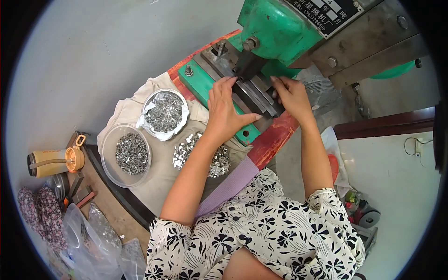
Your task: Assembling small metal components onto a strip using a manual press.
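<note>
Die: a grooved steel die (255, 96) is mounted on the green base (196, 81) of the press, below the dark ram (249, 64), and is flanked by both hands.
Left hand: the left hand (224, 109) is spread wide, its fingertips set by the ram and its thumb laid near the die's lower end.
Right hand: the right hand (293, 97) is held with curled fingers at the die's right side; whether anything is pinched cannot be told.
Nameplate: a black plate (329, 16) printed with pale characters and figures is fixed to the green press (280, 32).
Bag: small dark print is borne by a clear plastic bag (322, 88) beyond the right hand, too fine to be made out.
Containers: metal slivers (164, 112) are held in a lined bowl (161, 91), and small metal parts (130, 154) in a clear tub (104, 161).
Pile: shiny flat pieces (220, 164) are heaped loose on beige cloth (123, 114), partly hidden by the left forearm.
Worktop: the press is carried by a red-painted worktop (280, 133).
</note>
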